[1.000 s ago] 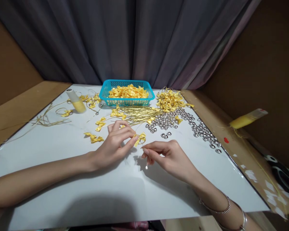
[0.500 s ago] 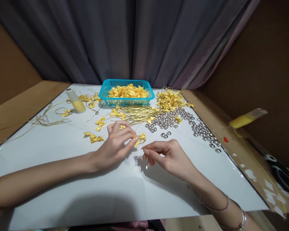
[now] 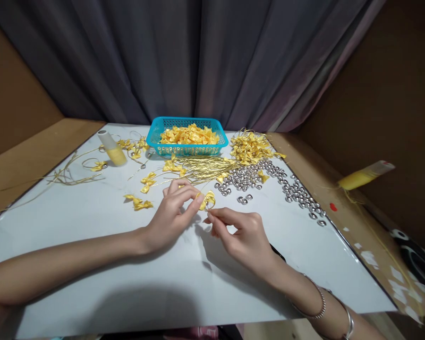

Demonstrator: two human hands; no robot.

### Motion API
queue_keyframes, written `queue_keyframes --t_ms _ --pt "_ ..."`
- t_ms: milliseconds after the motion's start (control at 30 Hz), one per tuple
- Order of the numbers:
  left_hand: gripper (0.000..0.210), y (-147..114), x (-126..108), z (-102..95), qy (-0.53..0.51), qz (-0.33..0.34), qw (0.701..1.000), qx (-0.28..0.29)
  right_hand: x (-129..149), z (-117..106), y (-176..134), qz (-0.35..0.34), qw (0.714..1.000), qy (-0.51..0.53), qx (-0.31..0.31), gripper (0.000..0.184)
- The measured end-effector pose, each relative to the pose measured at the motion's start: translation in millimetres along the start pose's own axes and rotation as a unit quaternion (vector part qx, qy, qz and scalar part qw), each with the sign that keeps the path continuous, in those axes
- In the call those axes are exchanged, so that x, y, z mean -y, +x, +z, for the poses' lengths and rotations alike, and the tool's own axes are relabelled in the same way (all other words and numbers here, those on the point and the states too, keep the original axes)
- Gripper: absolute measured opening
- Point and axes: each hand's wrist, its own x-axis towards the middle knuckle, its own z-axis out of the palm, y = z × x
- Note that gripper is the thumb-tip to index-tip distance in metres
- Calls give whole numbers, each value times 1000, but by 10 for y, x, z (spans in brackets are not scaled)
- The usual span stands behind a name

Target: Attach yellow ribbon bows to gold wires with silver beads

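Note:
Just in front of the table's middle, my left hand (image 3: 177,208) pinches a small yellow ribbon bow (image 3: 208,199) between thumb and fingertips. A thin cord loop (image 3: 212,204) shows at the bow's lower right. Closed in a pinch, my right hand (image 3: 241,233) has its fingertips right under the bow, on the end of that cord. Its other fingers are curled, partly out of sight. From behind the right wrist pokes the edge of a dark object (image 3: 279,252), its kind unclear. Beyond my left hand lie more yellow bows (image 3: 138,203) and a bundle of gold cords (image 3: 205,167).
A blue basket (image 3: 187,151) full of yellow bows stands at the back. Right of it are a pile of corded bows (image 3: 250,147) and scattered silver beads (image 3: 246,177). Yellow thread cones (image 3: 113,150) sit on both sides. Dark-handled scissors (image 3: 420,259) lie far right.
My right hand has moved slightly left and up, its fingertips now closer to the bow. The dark edge behind the right wrist has come into sight. My left hand keeps its pinch.

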Motion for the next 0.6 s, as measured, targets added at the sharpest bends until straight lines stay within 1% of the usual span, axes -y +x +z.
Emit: queue_keyframes --t_ms 200,433,600 --pt "25 -3 3 81 -85 -56 994 -26 -28 102 -18 -39 998 -34 -42 21" --pt "29 20 -94 43 -166 -111 980 -26 -70 135 -28 -114 989 -65 -68 21" --pt "30 12 -136 24 -195 -129 972 -25 -57 138 -29 -136 985 -75 -73 20"
